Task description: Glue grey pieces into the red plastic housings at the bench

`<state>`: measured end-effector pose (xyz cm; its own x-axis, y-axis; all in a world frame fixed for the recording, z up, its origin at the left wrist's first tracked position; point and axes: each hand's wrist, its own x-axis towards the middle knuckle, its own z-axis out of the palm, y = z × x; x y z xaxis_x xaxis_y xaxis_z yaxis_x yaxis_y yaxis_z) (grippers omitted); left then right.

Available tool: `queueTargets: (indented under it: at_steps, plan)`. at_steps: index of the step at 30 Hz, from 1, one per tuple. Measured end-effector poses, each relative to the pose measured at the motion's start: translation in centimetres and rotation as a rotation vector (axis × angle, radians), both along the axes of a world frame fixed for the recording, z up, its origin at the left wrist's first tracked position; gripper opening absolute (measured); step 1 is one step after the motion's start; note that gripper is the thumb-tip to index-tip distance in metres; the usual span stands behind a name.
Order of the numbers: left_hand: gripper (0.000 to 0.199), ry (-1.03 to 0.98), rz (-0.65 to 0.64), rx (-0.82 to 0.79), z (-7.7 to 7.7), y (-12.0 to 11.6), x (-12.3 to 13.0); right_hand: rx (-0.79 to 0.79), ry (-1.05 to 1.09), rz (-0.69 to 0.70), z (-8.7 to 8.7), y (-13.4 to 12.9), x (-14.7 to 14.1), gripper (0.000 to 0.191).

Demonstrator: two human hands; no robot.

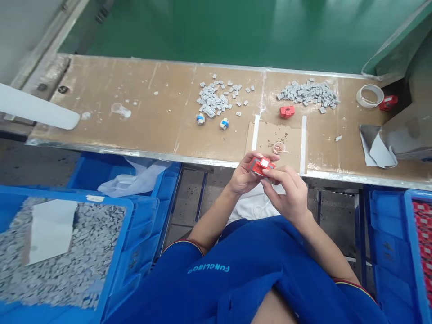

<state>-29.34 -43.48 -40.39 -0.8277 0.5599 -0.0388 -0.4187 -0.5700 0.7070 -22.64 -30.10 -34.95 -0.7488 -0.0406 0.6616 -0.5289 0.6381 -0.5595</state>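
Observation:
My left hand [244, 176] is closed around a small red plastic part [259, 168] with a white square on top and grey bits at its side. It is held just over the front edge of the bench. My right hand [287, 191] has its fingertips pressed on the right side of the same part; whether a small piece sits under them is hidden. Just beyond the hands lies a small round cup [279, 147] on a cardboard sheet [293, 135]. Another red plastic part [286, 111] rests farther back, close to a pile of small grey pieces [308, 93].
More grey pieces [216, 99] and two blue-banded white items [224, 123] lie mid-bench. A tape roll [370, 96] sits at right. Blue bins flank me: grey pieces fill the left bin [126, 234], red parts the right bin [391, 225]. A green surface [229, 31] runs behind.

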Motion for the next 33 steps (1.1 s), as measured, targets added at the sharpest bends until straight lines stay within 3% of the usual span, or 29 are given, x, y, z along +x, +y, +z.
queueTargets:
  at_steps: [4, 9, 17, 25, 33]
  plan:
    - [0.052, 0.239, 0.056, -0.027, 1.3, 0.1, 0.1, 0.024, 0.003, -0.105, 1.1, 0.9, 1.5, 0.02]
    - [0.046, 0.618, 0.098, -0.197, 3.9, 1.3, 0.2, -0.066, -0.055, -0.17, 3.0, 3.3, 3.9, 0.009]
    - [0.041, 0.796, 0.01, -0.191, 7.0, 5.2, 0.7, -0.032, 0.076, -0.311, 4.9, 6.1, 6.0, 0.015]
    - [0.03, 0.991, 0.11, -0.334, 7.6, 4.6, -0.6, -0.029, 0.096, -0.26, 3.7, 6.5, 3.7, 0.014]
    - [0.033, 1.013, 0.089, -0.352, 7.8, 4.9, -2.6, -0.045, 0.093, -0.237, 4.0, 7.4, 2.3, 0.014]
